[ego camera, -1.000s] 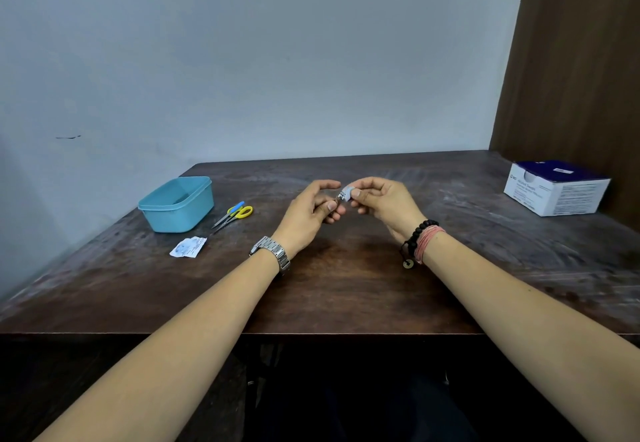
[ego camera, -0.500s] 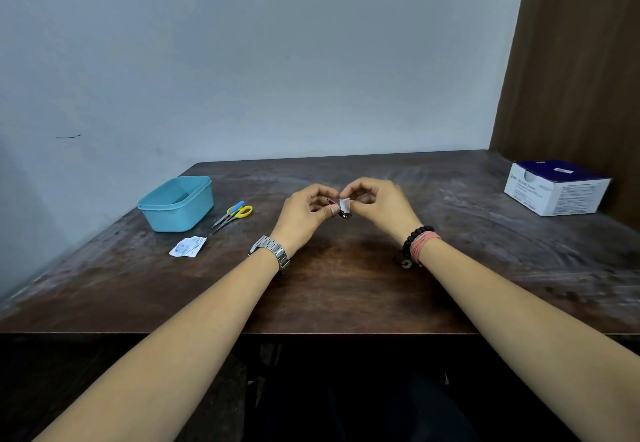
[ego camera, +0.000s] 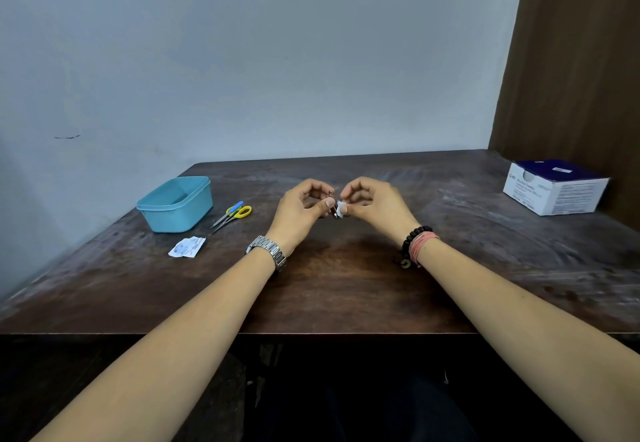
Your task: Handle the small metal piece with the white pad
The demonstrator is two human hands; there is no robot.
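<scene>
Pinching white pad (ego camera: pixel 341 206) w/ R hand (ego camera: pixel 375 211), L hand (ego camera: pixel 300 213) gripped tiny metal thing (ego camera: pixel 334 212), too small to ID; tub (ego camera: pixel 176 203) contents unclear.

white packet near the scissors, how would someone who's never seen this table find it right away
Start at the dark wooden table and go to its left side, where a blue tub stands. Just nearer than the tub, beside the tips of the scissors, lies the white packet. It is the only flat, crumpled thing there.
</scene>
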